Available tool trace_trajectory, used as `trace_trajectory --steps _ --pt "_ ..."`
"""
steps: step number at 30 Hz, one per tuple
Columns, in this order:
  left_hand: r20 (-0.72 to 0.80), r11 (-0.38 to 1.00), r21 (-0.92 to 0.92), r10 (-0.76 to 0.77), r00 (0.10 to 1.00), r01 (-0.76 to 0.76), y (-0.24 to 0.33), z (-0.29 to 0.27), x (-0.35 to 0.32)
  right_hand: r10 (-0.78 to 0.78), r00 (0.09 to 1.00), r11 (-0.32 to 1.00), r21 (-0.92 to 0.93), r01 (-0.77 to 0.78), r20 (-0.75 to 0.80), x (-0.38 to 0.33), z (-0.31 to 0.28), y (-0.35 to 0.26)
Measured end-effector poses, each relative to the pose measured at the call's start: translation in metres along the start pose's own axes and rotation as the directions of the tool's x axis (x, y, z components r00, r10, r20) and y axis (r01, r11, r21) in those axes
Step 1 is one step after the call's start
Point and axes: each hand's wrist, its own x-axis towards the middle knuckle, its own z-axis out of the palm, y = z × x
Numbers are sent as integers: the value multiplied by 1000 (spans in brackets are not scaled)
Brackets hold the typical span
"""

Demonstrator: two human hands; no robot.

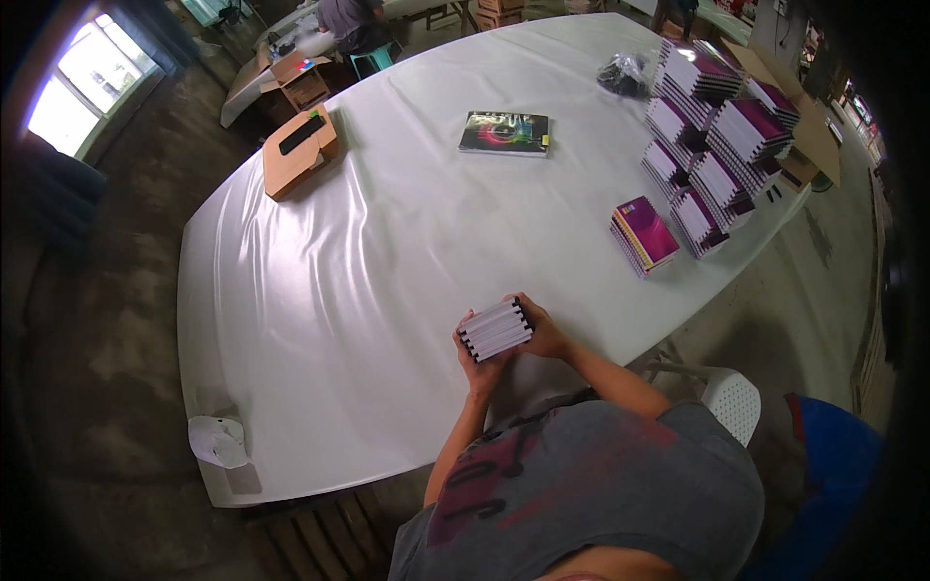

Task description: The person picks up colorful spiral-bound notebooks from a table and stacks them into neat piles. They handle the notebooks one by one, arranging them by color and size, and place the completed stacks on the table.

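Observation:
Between my two hands, over the near side of the table, is a small stack of spiral notebooks (497, 330), turned so that white page edges and black binding ends face up. My left hand (476, 366) is closed around the stack's left and lower side. On its right side my right hand (545, 332) grips it, fingers partly hidden behind the stack. To the right lies a short pile of purple-covered spiral notebooks (645, 235). Beyond it rise several taller stacks of the same notebooks (718, 184), laid crosswise in layers.
A pale plastic sheet covers the table (320, 378). On it are a dark-covered book (505, 134), a cardboard box (291, 174) with a black phone (301, 136), a clear plastic bag (625, 76) and a white roll (219, 442). A white chair (732, 402) stands at right. A person (351, 21) sits far off.

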Motion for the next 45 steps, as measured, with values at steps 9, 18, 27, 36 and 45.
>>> trace_trajectory --steps 9,18,27,36,45 --pt "31 965 225 -147 989 136 5 9 3 -214 969 942 -288 171 -124 -1 -5 30" --pt "338 938 152 -345 876 311 65 57 11 84 899 987 158 -17 -430 -53 -46 -56" --pt "623 834 -204 -294 725 514 31 144 15 404 691 749 650 126 -599 -57 -112 -138" --pt "362 688 -74 -656 662 722 51 256 57 565 627 697 717 -15 -537 -52 -204 -124" --pt "318 549 -72 -779 541 833 6 283 88 550 804 728 602 -329 -226 -67 -264 -111"
